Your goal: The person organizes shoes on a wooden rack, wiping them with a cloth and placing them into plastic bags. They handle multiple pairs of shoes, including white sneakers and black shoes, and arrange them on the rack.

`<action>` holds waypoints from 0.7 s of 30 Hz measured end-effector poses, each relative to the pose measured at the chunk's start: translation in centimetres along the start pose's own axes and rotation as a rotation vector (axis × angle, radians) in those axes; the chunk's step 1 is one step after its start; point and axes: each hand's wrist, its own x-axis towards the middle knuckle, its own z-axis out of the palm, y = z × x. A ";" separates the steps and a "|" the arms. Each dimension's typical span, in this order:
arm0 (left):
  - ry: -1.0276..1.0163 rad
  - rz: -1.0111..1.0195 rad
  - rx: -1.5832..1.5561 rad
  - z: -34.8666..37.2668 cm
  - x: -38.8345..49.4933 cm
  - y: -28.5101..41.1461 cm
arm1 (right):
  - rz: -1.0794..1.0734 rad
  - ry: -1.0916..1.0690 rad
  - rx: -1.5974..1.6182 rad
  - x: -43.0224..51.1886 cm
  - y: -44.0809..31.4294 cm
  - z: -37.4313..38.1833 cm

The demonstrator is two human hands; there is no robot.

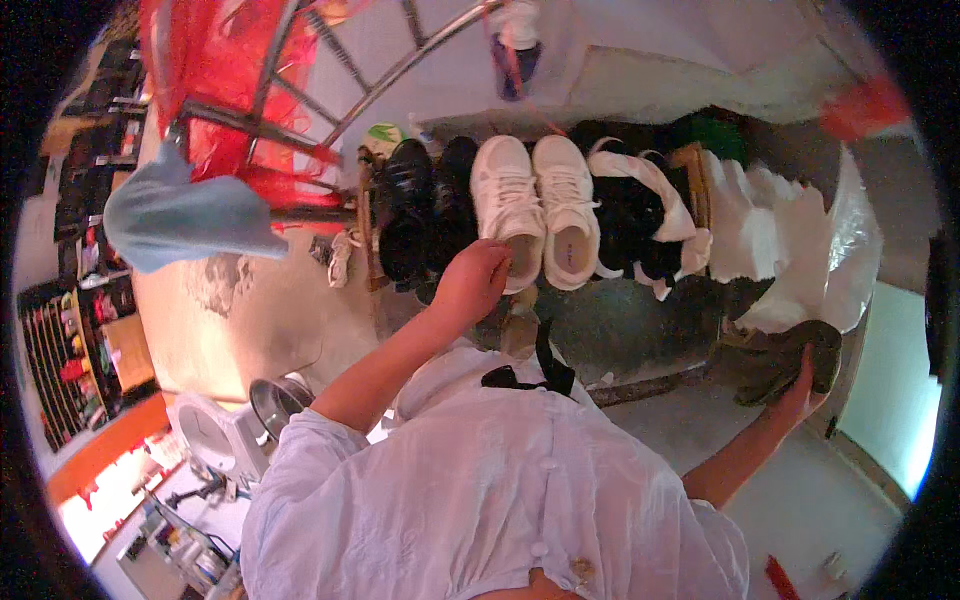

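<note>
Two white lace-up sneakers stand side by side on a low rack, heels towards me. My left hand (474,281) grips the heel of the left sneaker (508,187), its fingers curled at the shoe's opening. Beside it stands the right sneaker (564,187), with its dark-printed insole showing. Out to the right, my right hand (806,390) holds a dark brown shoe (787,360) whose far side is in shadow. A pair of black shoes (406,210) sits left of the white pair. To the right lie black-and-white strapped sandals (637,214).
Crumpled white plastic bags (780,232) lie at the rack's right end. A metal-framed stand with red bags (255,112) rises at upper left, near a hanging light-blue cloth (187,214). A metal basin (279,401) is at left, and a pale panel (889,382) is at far right.
</note>
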 end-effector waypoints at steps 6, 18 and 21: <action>-0.324 -0.229 -0.245 0.3 2.8 6.2 | -0.171 -0.139 -0.258 -3.7 0.9 -1.1; -0.042 -0.619 -1.164 -3.5 4.1 9.0 | 0.158 -1.297 0.371 -11.3 2.5 15.9; 0.265 -0.592 -1.081 -7.8 2.7 5.3 | 0.539 -0.771 0.170 -10.9 5.8 14.0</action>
